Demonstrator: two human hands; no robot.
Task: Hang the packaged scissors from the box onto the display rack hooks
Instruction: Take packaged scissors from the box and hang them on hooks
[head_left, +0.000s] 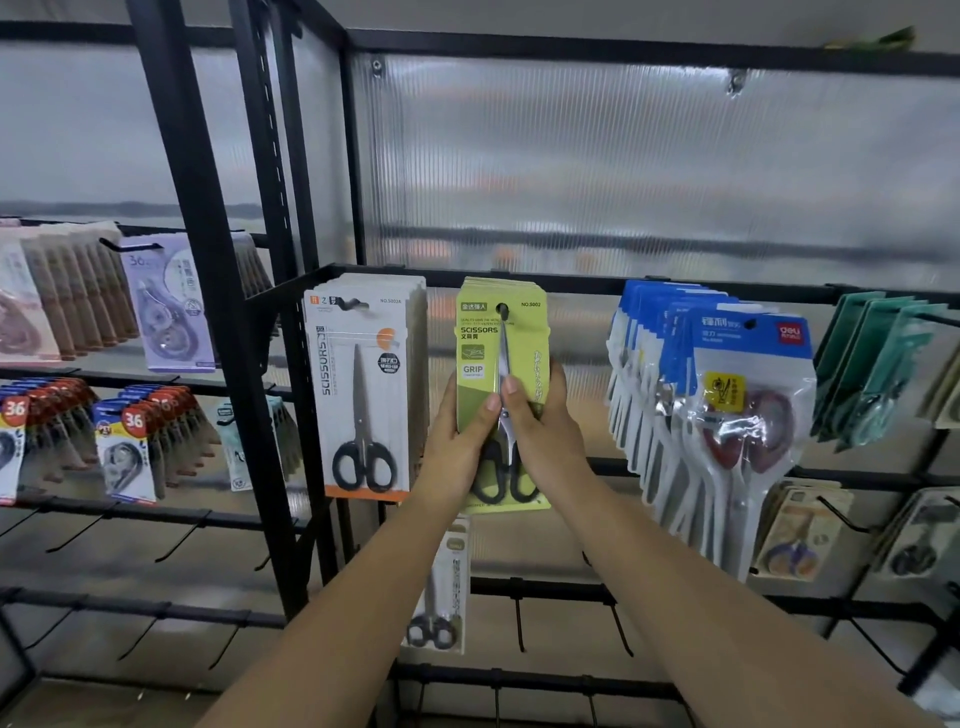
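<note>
A black display rack (291, 332) backed by ribbed plastic fills the view. Left hand (457, 431) and right hand (540, 426) grip a green scissors pack (478, 332), thumbs on its front, fingers curled behind, its hole on a hook (502, 309).

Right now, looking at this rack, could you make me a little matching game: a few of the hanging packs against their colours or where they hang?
Things:
1. scissors pack held by both hands
2. scissors pack left of it
3. blue-topped packs
4. correction tape pack

Descriptions:
A. lilac, far left bay
B. green card
C. right of the hands
D. white card, orange base

Pairs: 1-B, 2-D, 3-C, 4-A
</note>
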